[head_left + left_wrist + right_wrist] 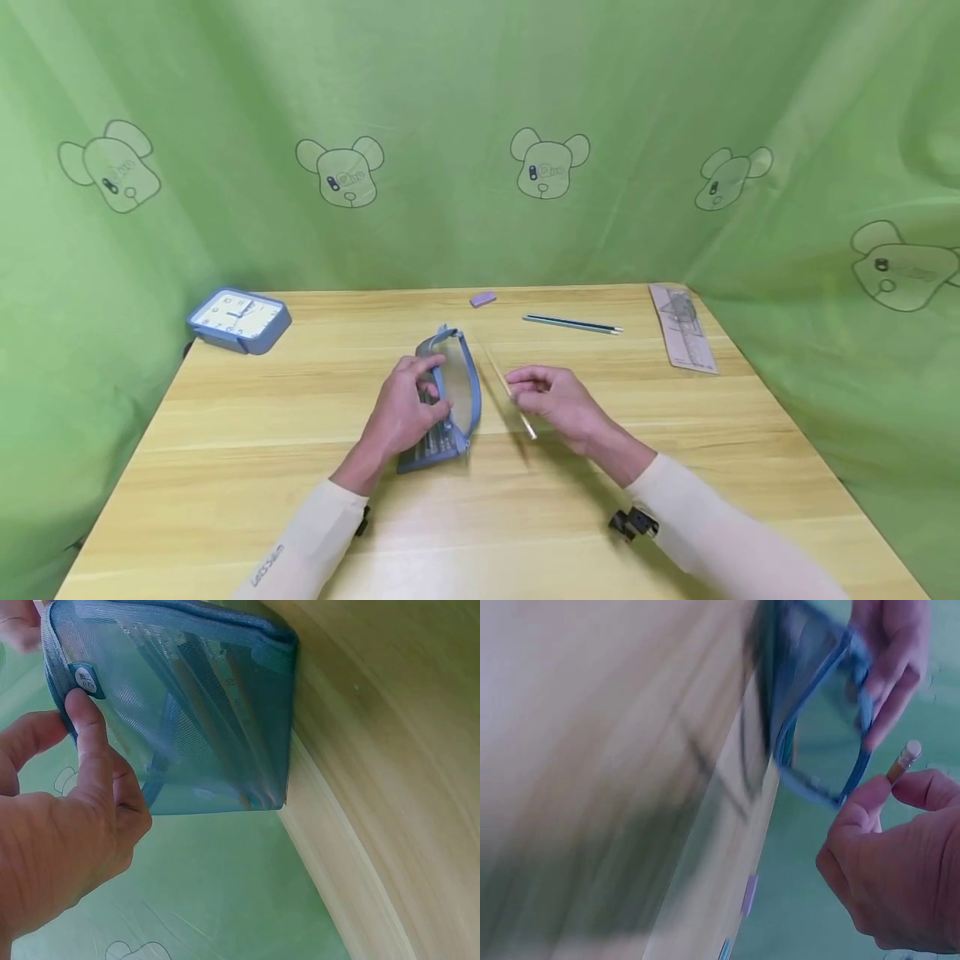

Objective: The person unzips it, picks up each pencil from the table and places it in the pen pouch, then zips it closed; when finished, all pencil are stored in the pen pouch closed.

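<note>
A blue mesh pencil case (pixel 476 390) stands on the table with its zipped mouth spread apart. Several pencils show through its see-through wall (pixel 172 735). My left hand (pixel 401 408) pinches the case's rim between thumb and fingers, beside a small round label (pixel 86 680). To the right of the mouth, my right hand (pixel 558 407) pinches a light wooden pencil (pixel 527 425) with a pale eraser end. That eraser end (pixel 909 752) points back toward me, and the pencil's far end leans toward the case. It is outside the mouth.
Two dark pencils (pixel 573 323) lie behind my right hand. A purple eraser (pixel 483 298) sits near the back edge. At the back left is a blue clock (pixel 240 320); a ruler set (pixel 684 328) in its packet lies at the right. Green curtains (pixel 450 233) surround the table.
</note>
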A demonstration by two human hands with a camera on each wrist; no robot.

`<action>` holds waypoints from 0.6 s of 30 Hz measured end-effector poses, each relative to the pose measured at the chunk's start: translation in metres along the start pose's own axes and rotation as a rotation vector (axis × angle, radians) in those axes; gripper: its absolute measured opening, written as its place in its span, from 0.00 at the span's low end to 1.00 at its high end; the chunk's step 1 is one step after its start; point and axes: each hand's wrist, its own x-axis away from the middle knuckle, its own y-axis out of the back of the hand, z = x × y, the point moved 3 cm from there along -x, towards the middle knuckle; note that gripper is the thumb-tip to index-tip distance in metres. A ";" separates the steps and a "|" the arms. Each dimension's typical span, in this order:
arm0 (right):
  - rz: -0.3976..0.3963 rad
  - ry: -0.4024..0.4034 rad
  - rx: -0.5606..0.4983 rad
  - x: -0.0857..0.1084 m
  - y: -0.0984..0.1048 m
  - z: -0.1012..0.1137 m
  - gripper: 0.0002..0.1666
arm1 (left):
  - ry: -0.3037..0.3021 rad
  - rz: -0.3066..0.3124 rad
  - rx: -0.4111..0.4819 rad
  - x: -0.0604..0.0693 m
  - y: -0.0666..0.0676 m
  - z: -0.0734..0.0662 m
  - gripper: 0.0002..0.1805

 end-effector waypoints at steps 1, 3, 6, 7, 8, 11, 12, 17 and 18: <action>0.025 -0.007 -0.013 0.003 -0.006 0.002 0.28 | 0.002 -0.001 0.001 0.000 0.000 0.000 0.38; 0.062 -0.021 -0.029 0.005 -0.017 0.003 0.28 | 0.004 -0.001 0.005 0.001 0.000 -0.001 0.39; 0.069 -0.041 -0.043 0.002 -0.030 0.001 0.26 | -0.004 0.009 0.011 0.002 -0.002 -0.003 0.39; 0.060 -0.045 -0.046 0.000 -0.034 0.000 0.25 | -0.010 0.015 0.011 0.003 -0.004 -0.004 0.39; 0.051 -0.045 -0.047 -0.003 -0.037 -0.001 0.25 | -0.016 0.020 0.012 0.004 -0.005 -0.005 0.38; 0.010 -0.033 -0.044 -0.013 -0.048 -0.006 0.23 | -0.036 0.038 0.024 0.006 -0.009 -0.007 0.38; -0.008 -0.028 -0.038 -0.016 -0.052 -0.006 0.22 | -0.040 0.043 0.031 0.007 -0.010 -0.007 0.37; -0.084 -0.004 0.030 -0.021 -0.069 -0.004 0.17 | -0.047 0.055 0.047 0.008 -0.014 -0.007 0.36; -0.096 -0.005 0.041 -0.021 -0.072 -0.002 0.16 | -0.044 0.053 0.053 0.008 -0.014 -0.007 0.36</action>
